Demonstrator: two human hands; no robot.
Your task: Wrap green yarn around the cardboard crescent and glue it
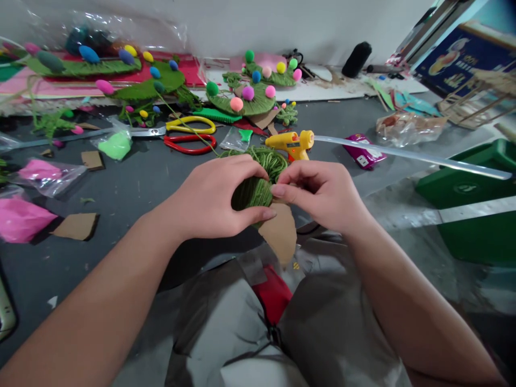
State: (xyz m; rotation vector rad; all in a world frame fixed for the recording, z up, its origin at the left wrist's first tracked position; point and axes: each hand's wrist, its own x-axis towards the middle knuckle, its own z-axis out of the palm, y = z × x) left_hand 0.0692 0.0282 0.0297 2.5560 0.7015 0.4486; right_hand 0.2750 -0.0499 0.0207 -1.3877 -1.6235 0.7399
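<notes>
My left hand (220, 196) curves around a cardboard piece partly wrapped in green yarn (258, 192), its thumb and fingers gripping the wrapped part. The bare brown cardboard end (281, 231) points down toward my lap. At the right edge of the wrapping, my right hand (322, 191) pinches with thumb and forefinger; the strand between them is too small to make out. Just behind my hands lies a loose bundle of green yarn (271, 160). A yellow glue gun (291, 143) with a long clear glue stick (403, 155) rests beyond the bundle.
Large scissors (191, 126) with red and yellow handles lie behind my left hand. Green yarn shapes with coloured balls (242, 102) line the back. Bags of pink (40, 170) and green clay (115, 145) sit left, a purple packet (364, 152) right. A green bin (475, 177) stands far right.
</notes>
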